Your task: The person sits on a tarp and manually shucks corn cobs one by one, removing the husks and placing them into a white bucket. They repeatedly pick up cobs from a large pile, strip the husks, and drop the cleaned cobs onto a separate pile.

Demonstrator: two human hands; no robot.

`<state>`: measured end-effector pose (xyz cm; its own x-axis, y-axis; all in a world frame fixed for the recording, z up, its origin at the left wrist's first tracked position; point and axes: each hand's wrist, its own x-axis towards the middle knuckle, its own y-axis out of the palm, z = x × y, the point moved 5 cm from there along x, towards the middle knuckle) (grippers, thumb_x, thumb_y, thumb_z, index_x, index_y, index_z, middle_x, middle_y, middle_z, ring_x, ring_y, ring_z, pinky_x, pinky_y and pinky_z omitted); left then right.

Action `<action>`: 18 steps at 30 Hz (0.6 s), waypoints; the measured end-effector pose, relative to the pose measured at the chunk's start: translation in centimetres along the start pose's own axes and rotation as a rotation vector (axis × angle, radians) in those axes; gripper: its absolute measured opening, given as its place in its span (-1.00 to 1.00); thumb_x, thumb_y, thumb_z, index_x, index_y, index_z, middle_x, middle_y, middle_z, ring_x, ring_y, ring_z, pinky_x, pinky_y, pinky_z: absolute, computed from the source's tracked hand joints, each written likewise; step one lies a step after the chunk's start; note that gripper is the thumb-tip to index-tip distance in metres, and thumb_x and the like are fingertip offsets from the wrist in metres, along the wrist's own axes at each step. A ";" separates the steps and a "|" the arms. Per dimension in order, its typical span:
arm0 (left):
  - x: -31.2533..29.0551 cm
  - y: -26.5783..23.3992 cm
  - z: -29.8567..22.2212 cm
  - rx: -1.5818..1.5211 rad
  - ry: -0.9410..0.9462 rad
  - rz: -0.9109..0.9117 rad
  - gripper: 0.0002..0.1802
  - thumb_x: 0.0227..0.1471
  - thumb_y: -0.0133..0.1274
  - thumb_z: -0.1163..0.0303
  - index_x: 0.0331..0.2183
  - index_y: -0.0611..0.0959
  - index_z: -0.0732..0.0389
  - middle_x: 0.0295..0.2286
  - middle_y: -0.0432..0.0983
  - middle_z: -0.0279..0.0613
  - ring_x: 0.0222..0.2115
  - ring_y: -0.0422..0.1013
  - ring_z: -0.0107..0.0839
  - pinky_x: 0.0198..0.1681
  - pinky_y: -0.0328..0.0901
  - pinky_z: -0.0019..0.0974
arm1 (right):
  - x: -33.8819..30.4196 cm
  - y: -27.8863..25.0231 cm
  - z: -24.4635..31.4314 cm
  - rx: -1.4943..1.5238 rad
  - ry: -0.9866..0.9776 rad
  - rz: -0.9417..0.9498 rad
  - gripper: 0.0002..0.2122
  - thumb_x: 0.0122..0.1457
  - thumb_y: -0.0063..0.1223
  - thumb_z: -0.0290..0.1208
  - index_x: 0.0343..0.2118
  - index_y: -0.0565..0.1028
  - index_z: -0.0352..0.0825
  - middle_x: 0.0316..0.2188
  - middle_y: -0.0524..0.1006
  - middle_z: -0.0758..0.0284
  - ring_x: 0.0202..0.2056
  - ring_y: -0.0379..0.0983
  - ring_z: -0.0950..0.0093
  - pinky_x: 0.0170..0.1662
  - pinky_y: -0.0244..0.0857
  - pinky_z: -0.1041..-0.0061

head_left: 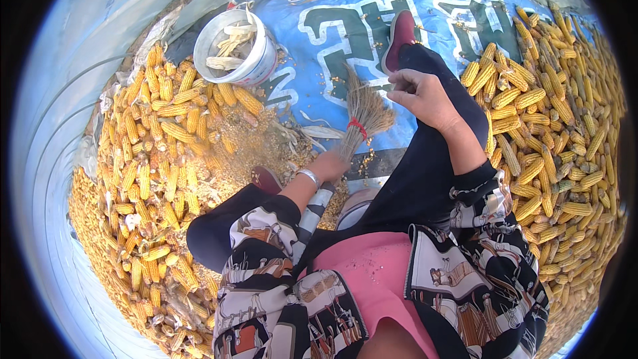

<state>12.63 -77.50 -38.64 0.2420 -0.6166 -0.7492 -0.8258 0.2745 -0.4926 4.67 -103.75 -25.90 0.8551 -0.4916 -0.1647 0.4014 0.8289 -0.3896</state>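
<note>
My left hand (pixel 330 167) is closed around a straw hand broom (pixel 367 106), just below the red tie that binds its bristles. The bristles fan out over the blue printed sheet (pixel 312 110), among scattered corn kernels. A grey wrapped length, apparently the broom's handle, runs back along my left forearm. My right hand (pixel 425 98) hovers over my right leg with nothing in it, its fingers loosely bent and the thumb apart from them. Beside my left foot lies a spread of loose corn kernels (pixel 266 149), bordering the left heap of corn cobs (pixel 156 193).
A white bucket (pixel 232 46) with pale husks or cobs inside stands beyond the left heap. Another large heap of yellow corn cobs (pixel 551 133) fills the right side. Part of a pale round container (pixel 355 207) shows between my legs. Clear plastic sheeting (pixel 50 106) curves up at the left.
</note>
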 end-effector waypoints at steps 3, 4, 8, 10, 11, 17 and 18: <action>-0.8 -0.3 3.2 -0.042 -0.103 -0.031 -0.28 -0.06 0.10 0.15 0.07 0.32 0.35 -0.19 0.48 0.32 -0.14 0.43 0.17 -0.04 0.31 -0.04 | -0.6 0.5 -0.2 -0.032 0.017 0.096 -0.70 -0.03 0.28 -0.40 -0.24 0.55 -0.46 -0.51 0.55 0.27 -0.50 0.46 0.54 -0.36 0.35 0.53; -2.3 -1.3 4.9 -0.063 -0.188 -0.062 -0.30 -0.06 0.10 0.15 0.06 0.34 0.33 -0.19 0.48 0.31 -0.14 0.43 0.17 -0.04 0.31 -0.03 | -0.7 0.3 -0.1 -0.041 0.001 0.093 -0.71 -0.04 0.28 -0.40 -0.26 0.55 -0.45 -0.53 0.54 0.26 -0.52 0.45 0.52 -0.38 0.34 0.52; -8.9 -5.5 7.5 -0.147 -0.271 -0.259 -0.35 0.01 0.07 0.18 0.04 0.30 0.34 -0.21 0.49 0.34 -0.15 0.44 0.17 -0.09 0.33 -0.03 | -0.5 -0.3 0.1 -0.053 -0.033 0.028 -0.71 -0.04 0.29 -0.39 -0.28 0.55 -0.46 -0.55 0.52 0.26 -0.53 0.44 0.50 -0.41 0.33 0.50; -9.1 -6.6 6.6 -0.140 -0.275 -0.324 -0.27 0.01 0.09 0.16 0.12 0.27 0.34 -0.16 0.47 0.33 -0.08 0.41 0.15 -0.02 0.30 -0.04 | -0.2 0.0 0.4 -0.068 -0.017 0.049 -0.70 -0.05 0.29 -0.39 -0.28 0.55 -0.45 -0.54 0.52 0.25 -0.53 0.45 0.49 -0.41 0.33 0.49; -8.0 -6.7 5.7 -0.151 -0.231 -0.307 -0.28 0.01 0.09 0.16 0.12 0.29 0.34 -0.16 0.48 0.31 -0.09 0.42 0.13 -0.03 0.31 -0.05 | 0.0 0.1 0.7 -0.068 -0.031 0.035 -0.70 -0.05 0.29 -0.39 -0.28 0.55 -0.45 -0.53 0.52 0.25 -0.53 0.45 0.48 -0.41 0.33 0.49; 2.9 -7.0 5.4 -0.307 -0.147 -0.114 -0.34 -0.03 0.12 0.20 0.08 0.41 0.30 -0.19 0.53 0.17 -0.17 0.48 -0.03 -0.08 0.34 -0.16 | 0.1 1.0 1.3 -0.103 -0.076 0.100 -0.70 -0.08 0.29 -0.39 -0.27 0.57 -0.41 -0.52 0.53 0.21 -0.49 0.48 0.37 -0.35 0.36 0.44; 2.4 -6.8 6.6 -0.388 -0.172 -0.093 -0.36 -0.04 0.12 0.21 0.06 0.44 0.30 -0.19 0.54 0.13 -0.19 0.49 -0.06 -0.09 0.34 -0.19 | -0.1 0.9 0.9 -0.110 -0.074 0.106 -0.70 -0.08 0.29 -0.39 -0.27 0.57 -0.41 -0.51 0.53 0.20 -0.48 0.48 0.37 -0.34 0.36 0.44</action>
<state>22.19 -76.02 -40.00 0.3787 -0.4849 -0.7883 -0.9188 -0.0941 -0.3835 5.28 -102.75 -25.41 0.9142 -0.3785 -0.1447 0.2726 0.8387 -0.4714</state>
